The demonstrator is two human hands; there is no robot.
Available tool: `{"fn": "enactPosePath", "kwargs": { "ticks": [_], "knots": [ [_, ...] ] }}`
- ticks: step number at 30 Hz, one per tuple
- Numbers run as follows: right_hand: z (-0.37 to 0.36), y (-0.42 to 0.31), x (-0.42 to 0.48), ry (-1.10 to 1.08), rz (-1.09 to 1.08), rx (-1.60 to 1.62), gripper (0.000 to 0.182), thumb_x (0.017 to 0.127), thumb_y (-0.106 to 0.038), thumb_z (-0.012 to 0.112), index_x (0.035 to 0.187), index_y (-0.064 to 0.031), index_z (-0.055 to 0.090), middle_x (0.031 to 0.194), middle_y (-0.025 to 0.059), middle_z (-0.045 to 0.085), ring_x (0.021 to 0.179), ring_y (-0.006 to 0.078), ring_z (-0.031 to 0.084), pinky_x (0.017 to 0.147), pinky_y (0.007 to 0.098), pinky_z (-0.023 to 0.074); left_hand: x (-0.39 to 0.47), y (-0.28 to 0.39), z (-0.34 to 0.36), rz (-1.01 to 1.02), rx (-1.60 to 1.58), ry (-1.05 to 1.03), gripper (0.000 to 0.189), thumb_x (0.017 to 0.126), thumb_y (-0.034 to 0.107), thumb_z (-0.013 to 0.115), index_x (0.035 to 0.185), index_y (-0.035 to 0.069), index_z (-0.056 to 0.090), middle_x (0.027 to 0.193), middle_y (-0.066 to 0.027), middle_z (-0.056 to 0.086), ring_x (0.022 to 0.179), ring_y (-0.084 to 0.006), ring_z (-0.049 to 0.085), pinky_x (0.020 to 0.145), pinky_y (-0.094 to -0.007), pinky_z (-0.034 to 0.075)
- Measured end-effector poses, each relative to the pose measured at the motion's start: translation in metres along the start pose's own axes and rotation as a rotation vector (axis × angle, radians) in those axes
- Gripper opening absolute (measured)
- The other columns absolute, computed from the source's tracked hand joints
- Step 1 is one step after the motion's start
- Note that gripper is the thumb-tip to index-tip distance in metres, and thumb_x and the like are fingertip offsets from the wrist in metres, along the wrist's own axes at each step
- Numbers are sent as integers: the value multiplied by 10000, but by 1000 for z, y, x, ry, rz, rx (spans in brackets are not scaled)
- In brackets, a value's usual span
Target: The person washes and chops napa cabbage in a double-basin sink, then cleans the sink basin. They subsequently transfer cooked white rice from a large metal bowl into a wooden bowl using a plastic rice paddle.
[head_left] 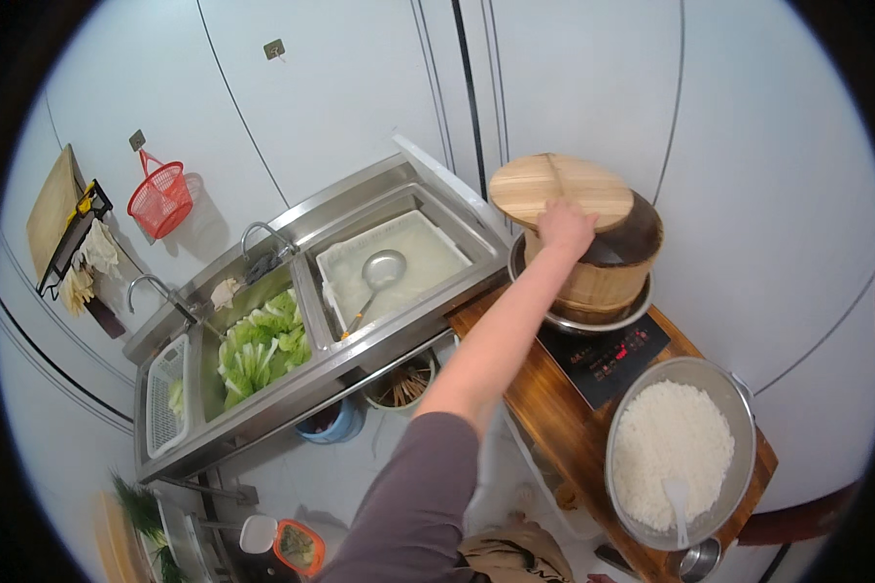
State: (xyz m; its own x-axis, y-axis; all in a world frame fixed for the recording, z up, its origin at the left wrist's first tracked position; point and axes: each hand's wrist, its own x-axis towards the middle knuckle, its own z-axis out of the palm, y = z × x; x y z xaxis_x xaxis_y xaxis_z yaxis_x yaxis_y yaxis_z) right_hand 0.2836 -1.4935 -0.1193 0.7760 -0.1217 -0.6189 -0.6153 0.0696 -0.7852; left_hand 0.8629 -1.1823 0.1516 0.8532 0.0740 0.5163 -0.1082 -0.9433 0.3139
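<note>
My left hand (pixel 567 227) grips the near end of the handle bar on a round wooden lid (pixel 598 186). The lid sits off to the left of a wooden steamer barrel (pixel 604 280), so part of the barrel's dark mouth shows. The barrel stands in a metal basin (pixel 645 310) over a black induction cooker (pixel 612 364) with lit red marks. Nearer me is a large metal bowl (pixel 744 444) of cooked white rice (pixel 671 437), with a white rice paddle (pixel 677 503) resting in it. Only a sliver of my right hand (pixel 600 578) shows at the bottom edge.
A steel double sink (pixel 313 353) on the left holds leafy greens (pixel 266 350) and a white crate (pixel 445 244) of cloudy liquid with a metal ladle (pixel 384 270). A red plastic basket (pixel 162 200) hangs on the wall. A small metal cup (pixel 700 560) stands beside the rice bowl.
</note>
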Motion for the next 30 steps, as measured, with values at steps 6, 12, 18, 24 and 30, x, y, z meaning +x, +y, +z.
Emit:
{"fn": "enactPosePath", "kwargs": {
  "ticks": [6,12,18,24,30],
  "knots": [
    [32,-86,39,-34,-3,-167,488,840,-28,683,1295,-18,506,1236,129,569,1122,199,569,940,324,467,98,9,50,-132,121,-457,488,855,455,592,1114,48,666,1106,-106,668,1040,-234,639,770,-425,518],
    [79,-179,63,-149,-372,-409,286,872,-48,663,1156,-40,627,1001,72,670,910,136,610,791,269,486,145,-19,101,-408,95,-235,360,828,373,629,1035,87,701,1081,-108,690,990,-238,673,791,-349,527],
    [111,-199,106,-159,-476,-260,247,903,-37,635,1150,-30,631,1014,80,668,940,147,615,807,270,482,138,-45,86,-285,-3,-391,278,853,275,572,994,85,719,1065,-122,694,992,-254,670,789,-364,541],
    [140,-214,132,-105,-574,-586,235,952,-68,573,1177,-53,635,1021,132,669,945,193,642,792,270,486,93,-111,-18,-111,-387,-460,340,828,253,521,986,0,685,990,-220,673,965,-387,631,830,-442,499],
    [209,-246,140,-109,-481,-561,223,916,-197,617,1080,-58,676,925,101,694,787,187,651,711,301,516,-66,-235,-206,-142,-713,-407,384,891,277,613,1156,-1,620,1051,-108,695,939,-169,647,841,-325,499]
  ]
}}
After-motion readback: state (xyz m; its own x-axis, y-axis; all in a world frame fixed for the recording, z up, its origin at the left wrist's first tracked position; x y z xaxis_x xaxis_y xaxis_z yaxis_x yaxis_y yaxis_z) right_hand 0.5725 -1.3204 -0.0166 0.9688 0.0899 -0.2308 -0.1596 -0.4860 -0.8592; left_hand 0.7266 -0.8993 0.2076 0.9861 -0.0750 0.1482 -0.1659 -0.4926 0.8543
